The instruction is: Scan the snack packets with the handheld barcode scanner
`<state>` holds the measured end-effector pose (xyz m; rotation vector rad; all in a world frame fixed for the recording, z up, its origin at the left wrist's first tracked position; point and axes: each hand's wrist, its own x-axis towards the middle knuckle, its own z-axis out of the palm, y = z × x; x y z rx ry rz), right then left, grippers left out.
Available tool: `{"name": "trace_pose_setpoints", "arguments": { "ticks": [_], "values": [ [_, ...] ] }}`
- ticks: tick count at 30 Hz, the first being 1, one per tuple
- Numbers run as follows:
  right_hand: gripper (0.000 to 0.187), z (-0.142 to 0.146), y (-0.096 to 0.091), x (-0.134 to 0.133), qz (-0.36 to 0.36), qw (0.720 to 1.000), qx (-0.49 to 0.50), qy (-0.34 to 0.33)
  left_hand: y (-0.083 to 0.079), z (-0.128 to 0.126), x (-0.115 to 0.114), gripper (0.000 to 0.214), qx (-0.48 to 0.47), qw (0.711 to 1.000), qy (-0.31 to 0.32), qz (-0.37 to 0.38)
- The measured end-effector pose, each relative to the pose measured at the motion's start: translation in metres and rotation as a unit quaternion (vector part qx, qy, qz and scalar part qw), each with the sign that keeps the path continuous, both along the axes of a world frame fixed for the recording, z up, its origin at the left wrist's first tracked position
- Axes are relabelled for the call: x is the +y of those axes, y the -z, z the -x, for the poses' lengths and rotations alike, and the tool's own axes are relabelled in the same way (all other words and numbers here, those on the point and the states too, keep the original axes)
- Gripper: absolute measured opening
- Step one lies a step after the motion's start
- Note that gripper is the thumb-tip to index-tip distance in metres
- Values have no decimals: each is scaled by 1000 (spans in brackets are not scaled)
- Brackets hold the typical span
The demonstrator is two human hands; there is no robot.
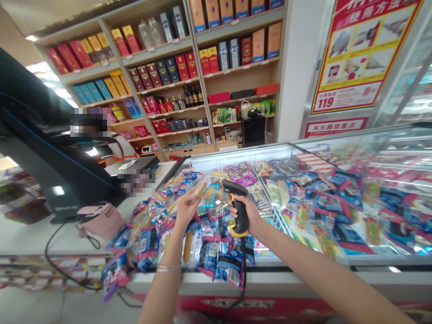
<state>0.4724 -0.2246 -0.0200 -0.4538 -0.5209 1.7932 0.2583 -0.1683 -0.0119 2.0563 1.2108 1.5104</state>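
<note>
In the head view my left hand (188,204) is closed on a small packet in a clear, yellowish wrapper (201,185), held above the freezer. My right hand (248,213) grips a black and yellow barcode scanner (240,220) by its handle. The scanner's head points left, toward the packet, with a short gap between them. Its black cord (243,261) hangs down over the counter front. Below both hands lies a spread of blue and pink ice cream packets (227,267), many overlapping. The packet's print is too blurred to read.
A chest freezer (337,265) full of wrapped ice creams reaches to the right. At left stand a black checkout screen (77,175) and a pink pouch (101,220) on the counter. Another person (118,146) is behind it. Shelves of boxed bottles (168,69) line the back wall.
</note>
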Motion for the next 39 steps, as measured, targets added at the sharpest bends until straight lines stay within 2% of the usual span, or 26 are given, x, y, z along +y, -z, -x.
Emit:
{"name": "trace_pose_setpoints", "arguments": {
  "ticks": [6, 11, 22, 27, 31, 35, 39],
  "values": [
    [18, 1, 1, -1, 7, 1000, 7, -7, -5, -3, -4, 34, 27, 1000, 4, -8],
    [17, 1, 2, 0, 1, 1000, 8, -10, -9, -8, -8, 28, 35, 999, 18, 2],
    [20, 1, 3, 0, -21, 1000, 4, -1, -3, -5, -2, 35, 67, 997, 3, -31],
    [18, -3, -14, -2, -63, 998, -25, 14, -6, -3, 2, 35, 36, 998, -41, -28],
    [20, -24, -34, -10, -73, 995, -35, 49, -14, -7, 0, 31, 34, 997, -60, -17],
    [17, -69, -43, -32, -78, 991, -33, 99, -22, -40, -22, 27, 68, 997, -42, -16],
    [17, -128, -37, -73, -60, 982, -40, 175, -18, -109, -68, 28, 130, 991, -5, 0]
  ]
}}
